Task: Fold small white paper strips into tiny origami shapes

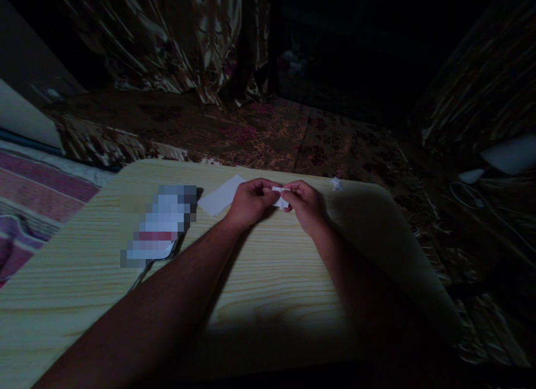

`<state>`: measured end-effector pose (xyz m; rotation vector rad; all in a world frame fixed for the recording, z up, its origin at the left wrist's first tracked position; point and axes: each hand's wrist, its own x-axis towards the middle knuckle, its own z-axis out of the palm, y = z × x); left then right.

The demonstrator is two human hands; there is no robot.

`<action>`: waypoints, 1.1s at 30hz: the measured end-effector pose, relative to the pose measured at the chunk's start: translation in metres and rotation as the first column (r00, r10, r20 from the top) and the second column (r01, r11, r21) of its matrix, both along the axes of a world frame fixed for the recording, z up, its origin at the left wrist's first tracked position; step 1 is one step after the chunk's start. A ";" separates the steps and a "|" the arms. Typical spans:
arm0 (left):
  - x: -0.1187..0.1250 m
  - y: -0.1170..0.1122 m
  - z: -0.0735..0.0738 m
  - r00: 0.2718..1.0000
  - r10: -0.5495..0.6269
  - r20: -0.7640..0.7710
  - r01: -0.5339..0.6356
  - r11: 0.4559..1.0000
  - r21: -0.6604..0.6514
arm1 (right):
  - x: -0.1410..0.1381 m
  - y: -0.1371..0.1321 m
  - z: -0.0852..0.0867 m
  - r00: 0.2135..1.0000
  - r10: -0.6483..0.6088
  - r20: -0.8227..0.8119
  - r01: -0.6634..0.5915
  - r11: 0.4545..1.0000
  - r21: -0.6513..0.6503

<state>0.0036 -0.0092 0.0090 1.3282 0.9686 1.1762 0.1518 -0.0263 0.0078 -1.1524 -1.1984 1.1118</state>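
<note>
A small piece of folded white paper (281,197) is pinched between both hands, a little above the table's far half. My left hand (253,199) is closed on its left side, thumb on top and fingers behind. From the right, my right hand (304,203) grips the same paper, its thumb pressed on the near face. Fingers partly cover the folds. Just left of my left hand lies a flat white sheet of paper (221,195). A small white folded paper star (336,183) sits near the far edge, to the right of my right hand.
The pale wood-grain table (268,288) has rounded corners. On its left lies a phone (161,224), its screen blurred out, with a cable running toward me. Beyond the far edge are a dark patterned cloth (259,132) and curtains (209,37). A white lamp-like object (511,154) with a cord stands right.
</note>
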 end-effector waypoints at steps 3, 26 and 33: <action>0.001 0.000 0.000 0.998 -0.065 0.009 0.064 0.997 0.035 | 0.001 0.001 -0.002 1.000 -0.019 0.004 0.019 0.998 0.057; 0.000 0.000 0.002 1.000 0.008 0.023 -0.008 1.000 -0.006 | 0.001 -0.001 -0.002 1.000 -0.001 -0.005 0.001 0.999 0.053; 0.000 0.000 0.000 1.000 -0.006 0.018 0.006 1.000 0.024 | 0.000 -0.001 -0.003 1.000 0.000 0.015 -0.001 0.996 0.090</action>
